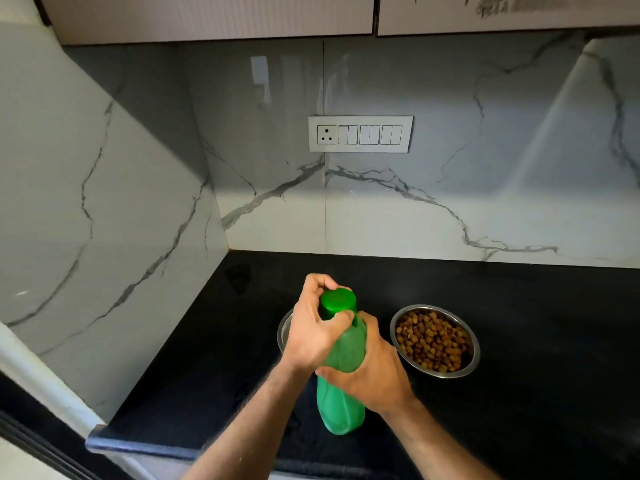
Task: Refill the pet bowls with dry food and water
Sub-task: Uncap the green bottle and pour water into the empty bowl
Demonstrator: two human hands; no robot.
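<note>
A green plastic bottle (341, 403) stands upright on the black counter (519, 393), near its front edge. My left hand (317, 327) grips the bottle's green cap (337, 301) from the left, fingers curled round it. My right hand (374, 372) is wrapped round the bottle's body below the shoulder. A steel bowl (434, 341) holding brown dry kibble sits on the counter to the right of the bottle. A second steel bowl (284, 329) lies behind my left hand; only its left rim shows, and its contents are hidden.
Marble-patterned walls close the counter at the back and on the left. A white switch and socket panel (360, 134) is set in the back wall. Cabinets (207, 15) hang overhead. The counter's rounded front edge (145, 445) runs across the lower left.
</note>
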